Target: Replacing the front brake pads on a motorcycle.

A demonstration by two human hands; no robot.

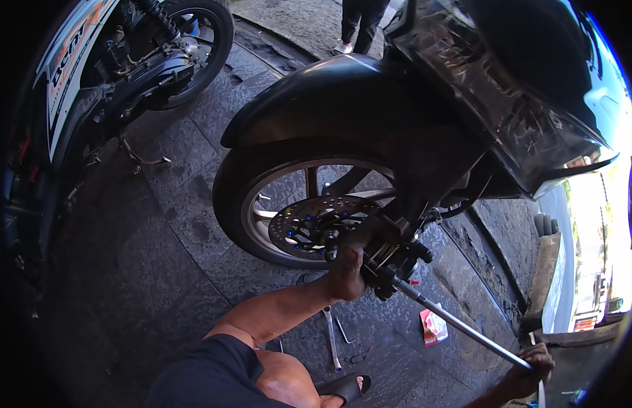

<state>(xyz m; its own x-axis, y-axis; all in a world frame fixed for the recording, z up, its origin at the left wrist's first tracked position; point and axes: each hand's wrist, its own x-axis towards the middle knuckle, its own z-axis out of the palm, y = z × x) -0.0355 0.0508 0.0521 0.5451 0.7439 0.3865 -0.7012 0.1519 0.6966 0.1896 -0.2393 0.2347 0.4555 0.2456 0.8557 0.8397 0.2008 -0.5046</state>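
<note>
Room lies over the floor left of the front wheel; at its lower right, the left hand and metal bar obstruct.

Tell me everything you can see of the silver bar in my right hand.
The bar is long, straight and slim, with a shiny, metal-looking surface and a darker section near its upper end. It slants down to the right from the dark brake part; that end seems to meet the part, but the joint is too dark to tell. The right hand wraps around its lower end.
</note>
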